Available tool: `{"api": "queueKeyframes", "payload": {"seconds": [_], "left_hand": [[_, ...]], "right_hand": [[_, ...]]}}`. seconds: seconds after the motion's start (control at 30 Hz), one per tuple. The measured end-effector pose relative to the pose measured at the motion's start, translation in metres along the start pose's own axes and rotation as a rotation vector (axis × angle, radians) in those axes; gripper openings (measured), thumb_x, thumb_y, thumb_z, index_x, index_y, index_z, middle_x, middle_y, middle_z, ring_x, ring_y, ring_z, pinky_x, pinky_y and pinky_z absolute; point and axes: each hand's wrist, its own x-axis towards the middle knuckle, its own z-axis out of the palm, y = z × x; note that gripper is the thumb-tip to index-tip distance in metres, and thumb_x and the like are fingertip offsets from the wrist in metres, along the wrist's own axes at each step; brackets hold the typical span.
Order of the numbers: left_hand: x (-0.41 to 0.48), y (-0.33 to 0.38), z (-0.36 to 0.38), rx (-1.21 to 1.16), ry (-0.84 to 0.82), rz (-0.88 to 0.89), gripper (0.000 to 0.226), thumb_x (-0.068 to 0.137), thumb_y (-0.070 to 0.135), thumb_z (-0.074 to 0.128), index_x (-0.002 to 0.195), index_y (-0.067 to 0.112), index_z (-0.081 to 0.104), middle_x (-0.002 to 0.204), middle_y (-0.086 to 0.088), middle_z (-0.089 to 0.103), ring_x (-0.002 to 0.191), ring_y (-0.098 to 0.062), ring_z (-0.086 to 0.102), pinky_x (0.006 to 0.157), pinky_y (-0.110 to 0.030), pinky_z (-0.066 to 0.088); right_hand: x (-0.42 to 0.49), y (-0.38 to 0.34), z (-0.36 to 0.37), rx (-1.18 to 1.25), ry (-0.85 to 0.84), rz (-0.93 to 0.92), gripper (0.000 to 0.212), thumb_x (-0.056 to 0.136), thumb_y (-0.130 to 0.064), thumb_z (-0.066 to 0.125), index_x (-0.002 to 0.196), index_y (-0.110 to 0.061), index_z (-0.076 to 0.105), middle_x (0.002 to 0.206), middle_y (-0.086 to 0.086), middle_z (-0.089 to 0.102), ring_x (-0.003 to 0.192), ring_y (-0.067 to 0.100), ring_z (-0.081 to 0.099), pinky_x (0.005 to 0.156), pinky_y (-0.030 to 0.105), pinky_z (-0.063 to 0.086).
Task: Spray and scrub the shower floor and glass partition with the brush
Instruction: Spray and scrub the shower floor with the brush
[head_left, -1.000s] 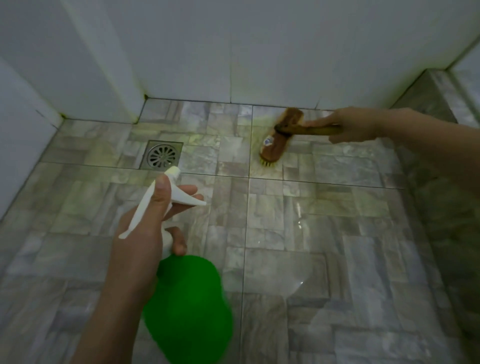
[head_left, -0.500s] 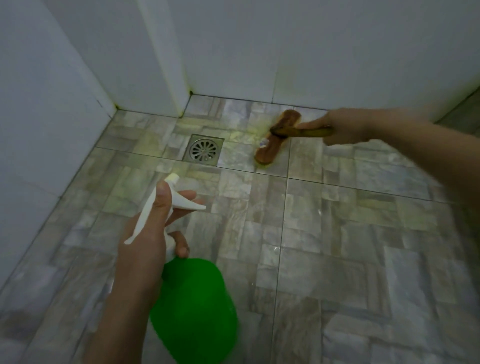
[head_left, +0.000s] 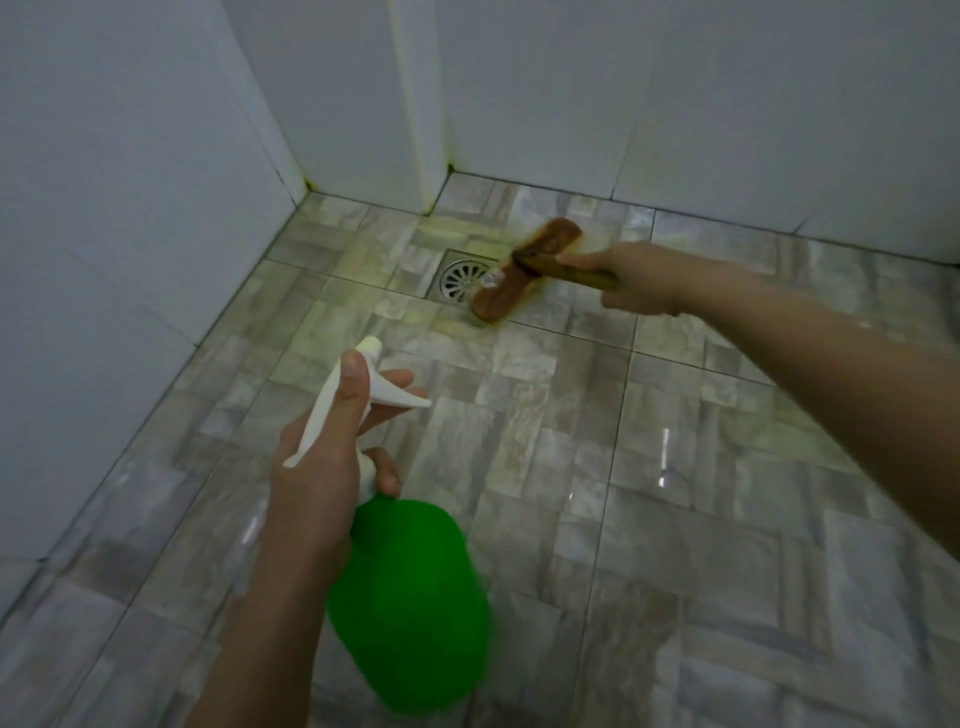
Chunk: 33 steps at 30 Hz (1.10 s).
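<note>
**Both hands full: brush at the drain, spray bottle nearer the person**

The right hand curls around the wooden handle of the brush, with one finger stretched along the handle toward the head. The left hand grips the white neck of the spray bottle. Its thumb lies along the top of the white sprayer and its fingers are hooked at the trigger.

A small pale sticker sits on the brown brush head, too blurred to read. The green body of the bottle is blurred as well, and no writing on it can be made out.

The brush head lies bristles down on the floor, covering the right edge of the round metal drain and set crosswise to its handle. The right hand is just to the right of the drain, its forearm running off to the right. The bottle is held above the tiles on the near side of the drain and well apart from it. Its nozzle points roughly toward the drain and brush, and its green body hangs below the left hand.

The tiles are marbled grey and beige, with a yellowish tint around the drain and wet glints to the right of it. White walls rise behind and to the left of the drain, and a white corner post stands just behind it.
</note>
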Motion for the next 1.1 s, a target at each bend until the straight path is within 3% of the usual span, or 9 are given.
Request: {"api": "queueKeyframes", "payload": {"seconds": [0.1,0.27,0.37,0.5,0.6,0.7,0.83,1.0,1.1], "left_hand": [[-0.005,0.0,-0.004,-0.03,0.01,-0.001,0.044,0.084,0.065,0.048,0.087,0.035,0.081,0.104,-0.002,0.079,0.039,-0.013,0.043,0.056,-0.029,0.041],[-0.013,0.009,-0.013,-0.074,0.009,-0.003,0.039,0.082,0.066,0.049,0.083,0.042,0.08,0.104,-0.003,0.079,0.039,-0.014,0.042,0.054,-0.027,0.04],[-0.015,0.011,-0.018,-0.071,0.015,0.008,0.034,0.082,0.065,0.049,0.078,0.049,0.078,0.103,-0.001,0.079,0.039,-0.014,0.041,0.056,-0.028,0.039],[-0.013,0.01,-0.02,-0.043,0.009,0.022,0.034,0.083,0.065,0.047,0.078,0.05,0.077,0.103,0.001,0.079,0.039,-0.014,0.042,0.056,-0.029,0.039],[-0.011,0.007,-0.02,-0.025,0.015,0.032,0.035,0.082,0.065,0.047,0.077,0.049,0.078,0.101,0.002,0.079,0.039,-0.014,0.043,0.055,-0.03,0.041],[-0.007,0.006,-0.023,-0.03,0.017,0.012,0.041,0.081,0.068,0.048,0.084,0.041,0.079,0.101,0.002,0.079,0.04,-0.015,0.044,0.058,-0.033,0.042],[0.001,0.011,-0.029,-0.036,0.045,-0.004,0.037,0.084,0.066,0.046,0.08,0.047,0.078,0.101,0.004,0.079,0.039,-0.014,0.043,0.059,-0.032,0.041],[0.003,0.014,-0.037,-0.042,0.086,0.017,0.034,0.087,0.063,0.045,0.073,0.055,0.075,0.099,0.006,0.079,0.042,-0.015,0.042,0.064,-0.037,0.042],[0.004,0.014,-0.044,-0.069,0.105,0.025,0.033,0.086,0.061,0.046,0.073,0.054,0.076,0.099,0.004,0.079,0.039,-0.012,0.043,0.059,-0.033,0.042]], "right_hand": [[0.033,-0.032,0.001,0.077,0.03,-0.022,0.07,0.094,-0.008,0.047,0.149,-0.043,0.023,0.103,0.011,0.051,0.06,0.019,0.052,0.055,0.031,0.045],[-0.033,-0.017,0.024,0.003,0.001,0.037,0.07,0.093,-0.013,0.05,0.149,-0.042,0.021,0.113,0.013,0.059,0.094,0.031,0.059,0.076,0.036,0.046],[-0.081,-0.008,0.047,0.062,0.014,0.209,0.067,0.096,-0.017,0.048,0.149,-0.045,0.019,0.093,0.007,0.059,0.076,0.026,0.058,0.069,0.037,0.051],[-0.027,-0.035,0.055,0.259,0.234,0.321,0.079,0.095,-0.009,0.043,0.152,-0.04,-0.002,0.081,0.013,0.056,0.063,0.025,0.053,0.057,0.035,0.045],[0.053,-0.06,0.031,0.416,0.268,0.378,0.083,0.091,-0.006,0.044,0.154,-0.023,-0.007,0.094,0.017,0.057,0.076,0.031,0.057,0.064,0.038,0.045],[0.077,-0.088,0.021,0.434,0.253,0.38,0.08,0.091,-0.007,0.041,0.154,-0.023,-0.007,0.107,0.021,0.061,0.08,0.032,0.062,0.066,0.04,0.052],[0.039,-0.109,0.045,0.374,0.206,0.379,0.079,0.092,-0.004,0.04,0.153,-0.025,-0.006,0.075,0.008,0.056,0.056,0.02,0.054,0.044,0.03,0.038],[0.096,-0.095,0.004,0.341,0.255,0.364,0.076,0.093,-0.004,0.039,0.154,-0.018,-0.003,0.115,0.021,0.058,0.087,0.032,0.062,0.067,0.039,0.05],[0.063,-0.114,0.021,0.326,0.231,0.354,0.079,0.091,0.0,0.039,0.154,-0.02,-0.003,0.093,0.014,0.059,0.063,0.023,0.055,0.056,0.036,0.045]]}}
